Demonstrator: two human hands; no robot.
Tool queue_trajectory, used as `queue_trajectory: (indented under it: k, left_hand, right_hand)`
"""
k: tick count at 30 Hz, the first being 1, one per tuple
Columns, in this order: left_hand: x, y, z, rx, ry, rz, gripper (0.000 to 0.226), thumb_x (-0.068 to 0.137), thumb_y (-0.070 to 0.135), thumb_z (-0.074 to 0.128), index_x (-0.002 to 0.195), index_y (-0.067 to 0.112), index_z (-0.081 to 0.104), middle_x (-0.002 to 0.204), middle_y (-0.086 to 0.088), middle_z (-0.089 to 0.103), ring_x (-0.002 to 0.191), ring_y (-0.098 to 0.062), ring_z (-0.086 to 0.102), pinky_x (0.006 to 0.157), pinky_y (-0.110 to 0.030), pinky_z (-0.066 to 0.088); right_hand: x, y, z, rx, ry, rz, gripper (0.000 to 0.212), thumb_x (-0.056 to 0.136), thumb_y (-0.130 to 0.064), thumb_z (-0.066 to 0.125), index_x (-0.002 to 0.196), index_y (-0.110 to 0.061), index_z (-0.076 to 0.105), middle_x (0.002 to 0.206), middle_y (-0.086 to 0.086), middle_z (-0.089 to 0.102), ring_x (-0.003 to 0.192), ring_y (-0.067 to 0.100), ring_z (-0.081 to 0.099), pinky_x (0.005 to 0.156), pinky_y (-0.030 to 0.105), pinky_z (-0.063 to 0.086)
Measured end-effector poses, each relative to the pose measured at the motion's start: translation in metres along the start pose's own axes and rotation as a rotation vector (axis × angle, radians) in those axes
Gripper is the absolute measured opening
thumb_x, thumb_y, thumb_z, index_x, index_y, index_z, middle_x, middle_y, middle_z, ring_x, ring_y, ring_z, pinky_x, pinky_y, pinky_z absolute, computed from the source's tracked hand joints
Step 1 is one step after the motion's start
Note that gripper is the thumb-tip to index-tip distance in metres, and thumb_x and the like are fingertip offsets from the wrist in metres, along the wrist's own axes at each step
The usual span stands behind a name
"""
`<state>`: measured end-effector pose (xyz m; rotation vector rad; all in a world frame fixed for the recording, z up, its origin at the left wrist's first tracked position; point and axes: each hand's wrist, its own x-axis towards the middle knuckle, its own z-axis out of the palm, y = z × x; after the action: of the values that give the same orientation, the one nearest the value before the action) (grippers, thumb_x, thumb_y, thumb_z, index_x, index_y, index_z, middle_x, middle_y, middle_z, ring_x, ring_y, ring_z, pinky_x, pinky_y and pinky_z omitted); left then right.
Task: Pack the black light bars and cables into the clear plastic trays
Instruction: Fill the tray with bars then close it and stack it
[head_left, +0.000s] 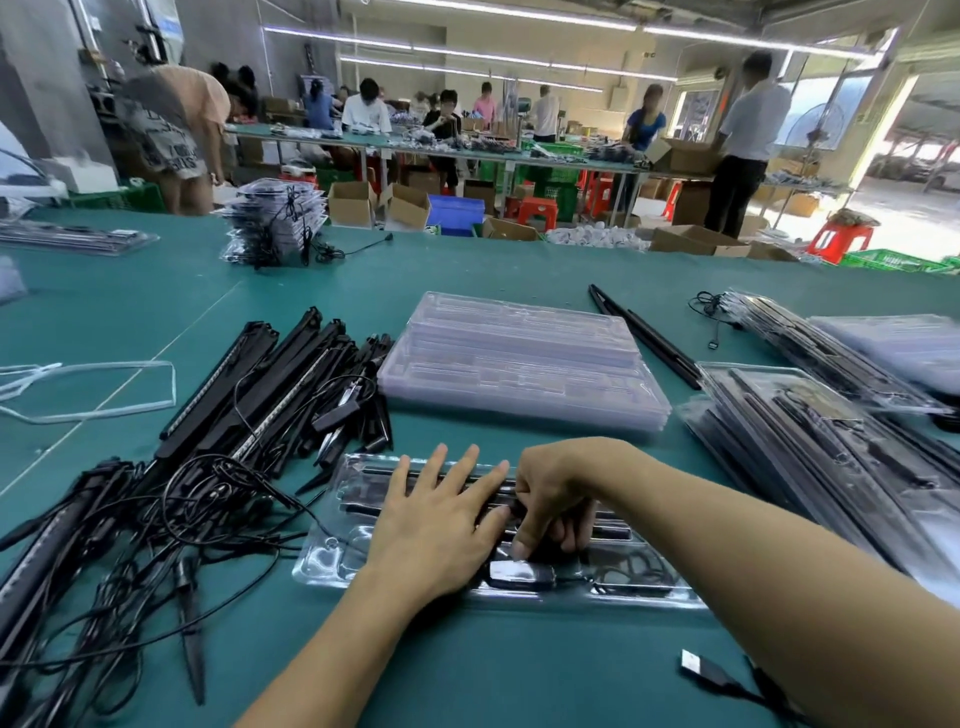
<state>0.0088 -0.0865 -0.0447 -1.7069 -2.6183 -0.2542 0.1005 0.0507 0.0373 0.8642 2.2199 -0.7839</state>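
A clear plastic tray (332, 561) lies in front of me on the green table, with black light bars and a coiled cable (631, 569) set in its slots. My left hand (441, 519) rests flat on the tray, fingers straight over the bars. My right hand (550, 501) has its fingers curled and pinches a black bar part in the tray's middle. A small black controller box (522, 574) sits in the tray's near slot. A heap of loose black light bars (280, 384) and tangled cables (156, 525) lies to the left.
A stack of empty clear trays (519, 358) sits behind the tray. Filled trays (810, 447) pile up on the right, with two loose bars (644, 332) beside them. A USB plug (701, 670) lies near my right forearm. Bagged goods (275, 218) stand far left; people work beyond.
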Motion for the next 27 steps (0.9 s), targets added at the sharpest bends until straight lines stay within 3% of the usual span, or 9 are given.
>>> queue_trajectory:
  k: [6, 12, 16, 19, 22, 24, 27]
  left_hand:
    - [-0.001, 0.001, 0.002, -0.002, 0.009, 0.002, 0.055, 0.099, 0.061, 0.013, 0.151, 0.049, -0.001, 0.166, 0.013, -0.003, 0.153, -0.02, -0.009, 0.119, -0.052, -0.012]
    - [-0.003, 0.003, 0.003, -0.025, 0.065, -0.018, 0.059, 0.097, 0.063, 0.018, 0.153, 0.046, 0.008, 0.165, 0.012, 0.007, 0.153, -0.018, -0.001, 0.118, -0.053, -0.01]
    - [-0.002, 0.0, 0.002, -0.068, 0.069, -0.039, 0.057, 0.096, 0.066, 0.022, 0.15, 0.051, 0.013, 0.163, 0.017, 0.014, 0.152, -0.014, 0.004, 0.119, -0.05, -0.007]
    - [0.001, -0.004, 0.0, -0.085, 0.053, -0.054, 0.055, 0.095, 0.067, 0.024, 0.147, 0.055, 0.016, 0.162, 0.021, 0.017, 0.151, -0.01, 0.006, 0.12, -0.047, -0.004]
    - [0.003, -0.007, -0.004, -0.11, 0.039, -0.068, 0.053, 0.094, 0.068, 0.027, 0.146, 0.058, 0.022, 0.161, 0.023, 0.019, 0.151, -0.007, 0.008, 0.121, -0.044, -0.002]
    - [0.003, -0.014, -0.008, -0.117, 0.038, -0.072, 0.053, 0.094, 0.069, 0.028, 0.145, 0.058, 0.025, 0.16, 0.023, 0.021, 0.15, -0.006, 0.01, 0.121, -0.043, -0.002]
    - [0.002, -0.031, -0.016, -0.12, 0.037, -0.095, 0.052, 0.094, 0.069, 0.029, 0.145, 0.058, 0.028, 0.159, 0.022, 0.024, 0.149, -0.005, 0.013, 0.121, -0.042, -0.001]
  right_hand:
    - [0.0, -0.016, 0.001, -0.197, 0.049, 0.042, 0.045, 0.068, -0.032, 0.089, 0.088, -0.001, 0.064, 0.062, 0.008, 0.068, 0.059, 0.024, 0.068, 0.057, 0.032, 0.06]
    - [0.0, -0.009, 0.006, -0.1, 0.112, 0.024, 0.041, 0.065, -0.026, 0.092, 0.076, -0.005, 0.059, 0.054, 0.007, 0.067, 0.048, 0.021, 0.066, 0.045, 0.028, 0.055]
    - [-0.003, 0.002, 0.011, 0.011, 0.176, -0.043, 0.045, 0.062, -0.026, 0.093, 0.07, -0.007, 0.053, 0.047, 0.006, 0.063, 0.04, 0.017, 0.063, 0.039, 0.024, 0.049]
    - [-0.005, 0.016, 0.019, 0.028, 0.265, -0.145, 0.051, 0.063, -0.037, 0.091, 0.064, -0.015, 0.045, 0.044, -0.003, 0.057, 0.04, 0.012, 0.059, 0.039, 0.022, 0.045]
    - [-0.014, 0.036, 0.019, 0.004, 0.428, -0.273, 0.04, 0.07, -0.044, 0.084, 0.068, -0.021, 0.052, 0.058, -0.011, 0.053, 0.053, 0.005, 0.05, 0.049, 0.021, 0.038]
    - [-0.025, 0.058, 0.006, 0.033, 0.488, -0.236, 0.026, 0.074, -0.036, 0.083, 0.077, -0.023, 0.06, 0.066, -0.012, 0.057, 0.057, 0.003, 0.052, 0.049, 0.017, 0.038]
    - [-0.042, 0.098, -0.015, -0.006, 0.43, -0.007, 0.022, 0.077, -0.021, 0.082, 0.082, -0.017, 0.061, 0.058, -0.003, 0.066, 0.047, 0.009, 0.059, 0.04, 0.018, 0.041]
